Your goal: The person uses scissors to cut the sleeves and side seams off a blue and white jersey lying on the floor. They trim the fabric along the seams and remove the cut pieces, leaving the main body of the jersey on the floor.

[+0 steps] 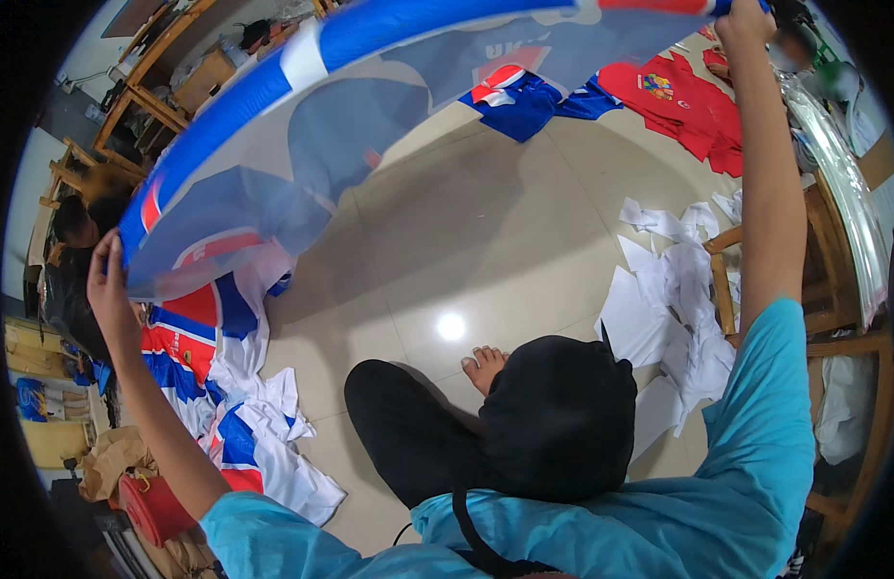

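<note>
A long fabric panel point(350, 125), grey on the face toward me with a blue, white and red band along its upper edge, is stretched out in the air across the upper part of my view. My left hand point(114, 270) pinches its lower left end. Up at the top right, my right hand point(744, 24) grips the other end, that arm raised high. Below the panel are my black-clad legs point(553, 415) and a bare foot point(485, 367) on the tiled floor point(447, 261).
Jerseys point(239, 444) pile at left, blue garments point(514, 116) and red shirts point(678, 116) lie ahead, white scraps point(649, 318) at right. Wooden racks point(148, 87), a wooden stool point(818, 251) and plastic rolls point(833, 164) line the sides. People sit at far left point(75, 222) and upper right point(789, 48).
</note>
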Demonstrator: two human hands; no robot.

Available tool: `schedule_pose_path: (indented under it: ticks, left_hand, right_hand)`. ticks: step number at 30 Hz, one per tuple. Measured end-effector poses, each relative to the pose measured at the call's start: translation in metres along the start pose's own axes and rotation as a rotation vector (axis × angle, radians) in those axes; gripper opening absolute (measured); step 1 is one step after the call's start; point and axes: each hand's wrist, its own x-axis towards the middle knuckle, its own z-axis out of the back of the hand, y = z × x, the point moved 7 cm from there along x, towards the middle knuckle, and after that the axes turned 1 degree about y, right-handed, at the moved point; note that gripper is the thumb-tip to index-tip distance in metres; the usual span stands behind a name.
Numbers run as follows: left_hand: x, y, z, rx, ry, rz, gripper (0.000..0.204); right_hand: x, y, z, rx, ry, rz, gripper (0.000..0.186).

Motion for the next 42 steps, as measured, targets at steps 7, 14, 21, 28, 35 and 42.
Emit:
schedule_pose_path:
  ticks: [7,14,21,28,35,42]
  left_hand:
    - [-0.118,0.083,-0.081,0.015,0.111,0.178,0.027]
    - [-0.2,0.173,-0.14,-0.01,0.148,0.36,0.026]
    - [-0.273,0.232,-0.203,-0.004,0.381,0.641,0.024]
    - [-0.333,0.292,-0.242,-0.101,0.524,0.817,0.025]
    - [-0.37,0.356,-0.223,-0.146,0.631,0.966,0.026]
    - [-0.38,0.335,-0.222,-0.271,0.723,1.115,0.035]
  right_hand:
    - [-0.05,-0.023,0.123,-0.81,-0.327,0.258,0.031]
    - [-0.12,-0.125,0.219,-1.009,-0.276,-0.109,0.036]
    - [-0.171,-0.194,0.337,-1.068,-0.241,-0.304,0.037]
    - [-0.214,-0.218,0.437,-1.333,-0.011,-0.57,0.042]
    - [-0.262,-0.197,0.465,-1.165,-0.006,-0.754,0.042]
    - [-0.243,-0.154,0.476,-1.312,-0.08,-0.575,0.045]
